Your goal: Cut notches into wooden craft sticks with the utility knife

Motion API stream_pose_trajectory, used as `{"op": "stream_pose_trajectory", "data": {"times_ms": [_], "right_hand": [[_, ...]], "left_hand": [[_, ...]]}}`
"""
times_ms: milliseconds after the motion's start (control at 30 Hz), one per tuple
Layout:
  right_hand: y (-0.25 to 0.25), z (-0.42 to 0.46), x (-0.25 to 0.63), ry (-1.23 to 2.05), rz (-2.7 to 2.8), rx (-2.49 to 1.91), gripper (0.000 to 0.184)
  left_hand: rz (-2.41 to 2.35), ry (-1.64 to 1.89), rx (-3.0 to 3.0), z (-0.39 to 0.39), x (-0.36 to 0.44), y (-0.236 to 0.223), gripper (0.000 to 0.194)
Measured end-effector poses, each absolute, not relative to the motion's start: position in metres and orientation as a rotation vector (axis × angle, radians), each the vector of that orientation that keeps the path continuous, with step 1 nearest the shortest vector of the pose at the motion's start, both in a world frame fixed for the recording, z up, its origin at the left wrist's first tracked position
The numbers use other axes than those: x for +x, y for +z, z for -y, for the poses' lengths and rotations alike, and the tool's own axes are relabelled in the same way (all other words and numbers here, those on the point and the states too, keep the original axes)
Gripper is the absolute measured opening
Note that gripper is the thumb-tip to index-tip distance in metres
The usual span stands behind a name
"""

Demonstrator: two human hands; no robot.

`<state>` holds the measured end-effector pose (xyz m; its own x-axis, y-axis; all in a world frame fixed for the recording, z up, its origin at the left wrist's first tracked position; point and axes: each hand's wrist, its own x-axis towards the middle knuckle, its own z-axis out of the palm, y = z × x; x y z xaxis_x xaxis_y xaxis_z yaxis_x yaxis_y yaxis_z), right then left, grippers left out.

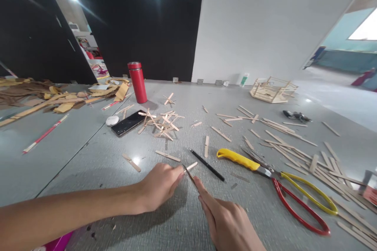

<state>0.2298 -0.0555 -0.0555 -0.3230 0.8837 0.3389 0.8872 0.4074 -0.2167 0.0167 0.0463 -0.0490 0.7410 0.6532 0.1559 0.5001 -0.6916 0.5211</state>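
Note:
My left hand (160, 185) is closed on a short wooden craft stick (193, 165), whose rounded end sticks out past the fingertips. My right hand (228, 217) is closed around a slim metal blade (189, 174), its index finger stretched along it. The blade crosses the stick close to the left fingertips; whether it has cut in is too small to tell. A black pen (207, 165) lies just beyond both hands. Notched craft sticks (167, 155) rest nearby, another craft stick (131, 162) among them. The right palm hides the blade's handle.
To the right lie a yellow-handled knife (238, 159), red-and-yellow scissors (299, 204) and many loose sticks (291, 149). Further back are a phone (128, 123), a round white case (112, 120), a red flask (137, 82), a pile of joined sticks (166, 123) and a wooden stick frame (273, 91).

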Motion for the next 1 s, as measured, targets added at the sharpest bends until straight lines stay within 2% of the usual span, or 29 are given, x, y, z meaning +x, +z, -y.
{"op": "stream_pose_trajectory", "data": {"times_ms": [100,267,500,700,867,1000], "right_hand": [[-0.055,0.051,0.23,0.017,2.257,-1.553,0.051],[-0.056,0.06,0.231,-0.131,2.272,-1.491,0.052],[-0.053,0.052,0.228,-0.095,2.252,-1.503,0.05],[-0.053,0.063,0.23,-0.237,2.299,-1.434,0.05],[-0.056,0.057,0.229,-0.148,2.279,-1.481,0.05],[-0.053,0.056,0.227,-0.141,2.297,-1.493,0.051]], "left_hand": [[-0.84,0.466,2.475,-0.044,0.016,-0.048,0.027],[-0.905,0.515,2.447,-0.044,0.017,-0.049,0.036],[-0.801,0.45,2.447,-0.042,0.015,-0.046,0.025],[-0.856,0.488,2.464,-0.045,0.016,-0.043,0.036],[-0.761,0.467,2.507,-0.045,0.014,-0.045,0.026],[-0.802,0.527,2.55,-0.046,0.015,-0.049,0.029]]}}
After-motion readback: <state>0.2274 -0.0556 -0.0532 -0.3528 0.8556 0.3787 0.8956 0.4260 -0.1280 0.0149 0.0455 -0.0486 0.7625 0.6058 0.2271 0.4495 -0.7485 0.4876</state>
